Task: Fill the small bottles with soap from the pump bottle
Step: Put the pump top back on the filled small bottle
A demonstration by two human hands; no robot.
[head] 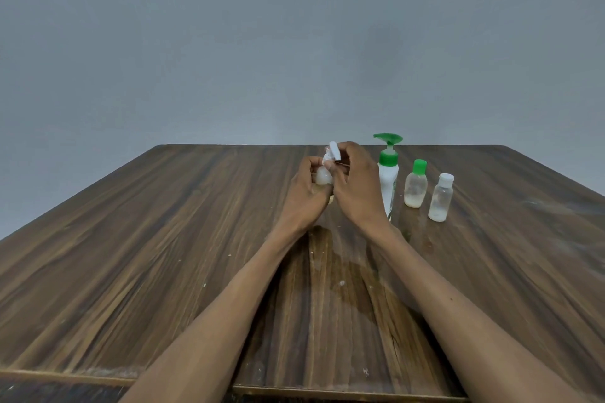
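**Both hands on a small bottle near the far edge of the table**

The left hand [306, 195] is wrapped around a small clear bottle [323, 176], holding it upright; whether its base touches the wood cannot be told. The right hand [355, 185] is closed over the bottle's top, its fingertips pinching a white flip cap [334, 151] that stands tilted open. The two hands touch each other around the bottle, a little right of the middle of the table [163, 255] and close to its far edge.

Just beside the right hand, on its right, stands the white pump bottle [389, 180] with a green pump head. Next along, toward the right edge, stands a small green-capped bottle [416, 185] with pale liquid low in it, then a small white-capped bottle [440, 198], also with a little liquid at the bottom. All three stand upright and apart.

A darker, wet-looking patch [347, 275] lies on the wood between the forearms.
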